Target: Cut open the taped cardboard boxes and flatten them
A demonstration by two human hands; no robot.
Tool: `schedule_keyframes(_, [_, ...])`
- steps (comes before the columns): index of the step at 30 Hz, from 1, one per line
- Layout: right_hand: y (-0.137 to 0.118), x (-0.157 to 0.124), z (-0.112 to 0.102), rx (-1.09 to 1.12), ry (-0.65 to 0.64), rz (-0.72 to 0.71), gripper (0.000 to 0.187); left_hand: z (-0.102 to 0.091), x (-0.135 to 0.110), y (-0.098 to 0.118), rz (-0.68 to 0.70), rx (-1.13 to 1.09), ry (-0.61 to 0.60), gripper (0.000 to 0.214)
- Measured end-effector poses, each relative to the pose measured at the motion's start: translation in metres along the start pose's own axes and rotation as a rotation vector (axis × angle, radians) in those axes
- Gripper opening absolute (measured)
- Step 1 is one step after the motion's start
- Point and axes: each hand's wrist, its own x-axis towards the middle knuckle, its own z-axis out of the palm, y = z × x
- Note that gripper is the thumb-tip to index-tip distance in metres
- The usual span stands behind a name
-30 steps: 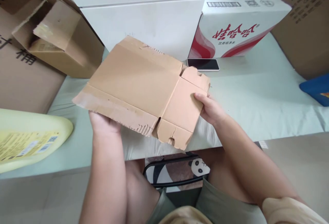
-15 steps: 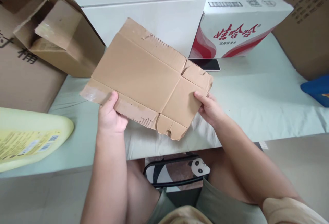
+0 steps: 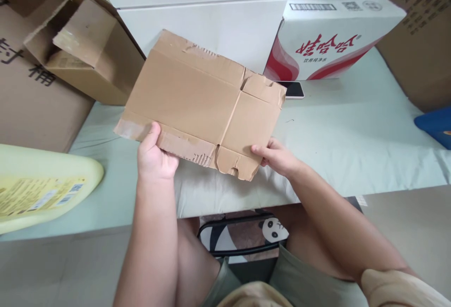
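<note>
A flattened brown cardboard box (image 3: 197, 105) with torn flaps and old tape hangs tilted above the pale green table (image 3: 352, 142). My left hand (image 3: 155, 159) pinches its near left edge, thumb on top. At the near right corner my right hand (image 3: 276, 156) grips the sheet from the side, fingers curled under it. The table behind the sheet is hidden.
An open brown box (image 3: 84, 48) and a big brown carton (image 3: 31, 95) stand at the left. White boxes (image 3: 218, 25) and a red-and-white carton (image 3: 327, 39) line the back, with a phone (image 3: 294, 89) lying before them. A yellow object (image 3: 42, 184) lies near left, a blue one (image 3: 435, 126) far right.
My left hand came out from under the sheet and now pinches its near edge. My right hand slid down the right edge toward the near corner. The sheet rotated slightly and shifted left.
</note>
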Motion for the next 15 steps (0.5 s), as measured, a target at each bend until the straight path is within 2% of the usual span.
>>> schedule_keyframes(3, [0.003,0.002,0.006,0.097,0.029,0.060,0.061,0.001,-0.008,0.001,0.050,-0.003,-0.136,0.021])
schedule_keyframes(5, [0.001,0.001,0.009,0.162,0.041,0.041,0.061,0.003,-0.014,0.005,0.128,-0.056,-0.254,0.032])
schedule_keyframes(7, [-0.004,-0.004,0.011,0.192,0.077,-0.022,0.059,0.005,-0.019,0.012,0.135,-0.122,-0.302,0.042])
schedule_keyframes(11, [-0.023,-0.018,-0.002,0.192,0.292,-0.231,0.057,0.009,-0.022,0.024,-0.007,-0.220,-0.159,0.047])
schedule_keyframes(13, [-0.035,-0.028,-0.021,0.214,0.455,-0.378,0.054,0.009,-0.024,0.026,-0.022,-0.224,-0.131,0.047])
schedule_keyframes(15, [-0.047,-0.040,-0.051,0.244,0.674,-0.534,0.046,0.009,-0.024,0.027,-0.041,-0.200,-0.145,0.046])
